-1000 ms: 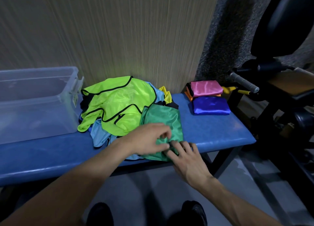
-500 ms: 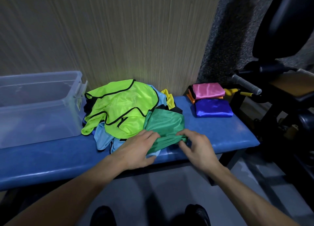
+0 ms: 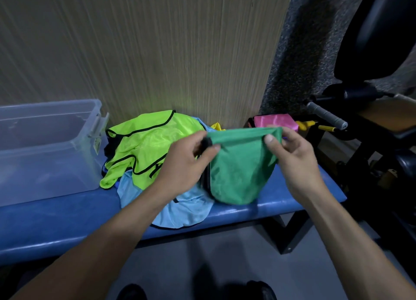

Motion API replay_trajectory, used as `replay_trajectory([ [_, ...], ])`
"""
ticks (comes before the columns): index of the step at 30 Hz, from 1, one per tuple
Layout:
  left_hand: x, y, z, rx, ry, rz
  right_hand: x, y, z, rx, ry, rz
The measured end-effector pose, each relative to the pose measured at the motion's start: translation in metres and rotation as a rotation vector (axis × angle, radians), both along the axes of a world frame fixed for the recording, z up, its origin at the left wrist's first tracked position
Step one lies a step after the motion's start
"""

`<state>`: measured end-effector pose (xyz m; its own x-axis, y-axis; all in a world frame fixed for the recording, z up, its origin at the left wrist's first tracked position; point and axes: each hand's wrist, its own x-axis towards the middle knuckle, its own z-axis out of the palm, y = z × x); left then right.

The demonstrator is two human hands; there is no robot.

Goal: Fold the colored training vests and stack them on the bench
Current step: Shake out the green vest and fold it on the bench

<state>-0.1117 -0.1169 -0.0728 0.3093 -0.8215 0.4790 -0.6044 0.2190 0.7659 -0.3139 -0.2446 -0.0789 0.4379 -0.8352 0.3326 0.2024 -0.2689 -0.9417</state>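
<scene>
A folded green vest hangs above the blue bench, held up by its top edge. My left hand pinches the left corner and my right hand pinches the right corner. Left of it, a loose pile lies on the bench: a neon yellow-green vest with black trim on top, a light blue vest beneath, and a bit of yellow cloth behind. A folded pink vest sits at the bench's far right end, partly hidden by the green vest.
A clear plastic bin stands on the bench's left end. A wood-grain wall panel backs the bench. Black gym equipment with a grey handle crowds the right side. My shoes show on the grey floor below.
Both hands have lifted the green vest off the bench, from pressing it flat near the front edge to holding it up by its top corners. It now covers the folded blue vest.
</scene>
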Motion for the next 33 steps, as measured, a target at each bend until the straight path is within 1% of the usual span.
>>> replay_trajectory([
  [1, -0.003, -0.008, 0.009, -0.033, 0.031, -0.003, -0.002, -0.002, 0.005, 0.1, -0.009, 0.06],
  [2, -0.007, -0.015, 0.017, -0.054, 0.045, -0.011, -0.005, -0.003, 0.007, 0.192, 0.042, 0.145],
  [4, -0.012, -0.028, 0.027, -0.07, 0.059, -0.02, -0.009, -0.004, 0.005, 0.335, 0.232, 0.329],
  [5, -0.012, -0.034, 0.029, -0.05, 0.066, -0.015, -0.011, -0.005, 0.001, 0.386, 0.296, 0.382],
  [7, -0.006, -0.048, 0.023, 0.053, 0.096, -0.006, -0.009, -0.014, -0.008, 0.47, 0.313, 0.368],
  [10, 0.016, -0.081, -0.009, 0.249, 0.209, 0.049, 0.004, -0.03, -0.026, 0.546, 0.291, 0.207],
  [12, 0.028, -0.104, -0.04, 0.352, 0.272, 0.128, 0.011, -0.036, -0.043, 0.594, 0.34, 0.137],
  [14, 0.035, -0.119, -0.064, 0.427, 0.312, 0.206, 0.011, -0.041, -0.058, 0.618, 0.429, 0.149],
  [16, 0.038, -0.129, -0.073, 0.435, 0.419, 0.26, 0.007, -0.046, -0.062, 0.624, 0.472, 0.181],
  [18, 0.041, -0.137, -0.07, 0.402, 0.528, 0.298, 0.002, -0.05, -0.061, 0.623, 0.437, 0.23],
  [19, 0.043, -0.141, -0.069, 0.39, 0.551, 0.302, 0.0, -0.052, -0.062, 0.632, 0.398, 0.239],
  [21, 0.044, -0.149, -0.072, 0.4, 0.534, 0.308, -0.001, -0.05, -0.065, 0.633, 0.337, 0.235],
  [24, 0.043, -0.151, -0.077, 0.417, 0.493, 0.326, 0.0, -0.043, -0.069, 0.608, 0.337, 0.192],
  [25, 0.04, -0.149, -0.073, 0.422, 0.494, 0.317, 0.001, -0.042, -0.071, 0.611, 0.332, 0.158],
  [26, 0.037, -0.145, -0.069, 0.446, 0.516, 0.261, 0.002, -0.04, -0.074, 0.616, 0.326, 0.117],
  [27, 0.033, -0.141, -0.064, 0.51, 0.536, 0.16, 0.003, -0.038, -0.076, 0.624, 0.321, 0.082],
  [29, 0.028, -0.132, -0.054, 0.696, 0.544, -0.047, 0.002, -0.035, -0.079, 0.635, 0.312, 0.046],
  [30, 0.027, -0.128, -0.052, 0.765, 0.524, -0.099, 0.0, -0.034, -0.08, 0.645, 0.303, 0.043],
  [31, 0.025, -0.124, -0.049, 0.797, 0.484, -0.116, -0.002, -0.033, -0.079, 0.653, 0.297, 0.044],
  [33, 0.025, -0.121, -0.047, 0.762, 0.438, -0.107, -0.007, -0.032, -0.077, 0.662, 0.298, 0.055],
])
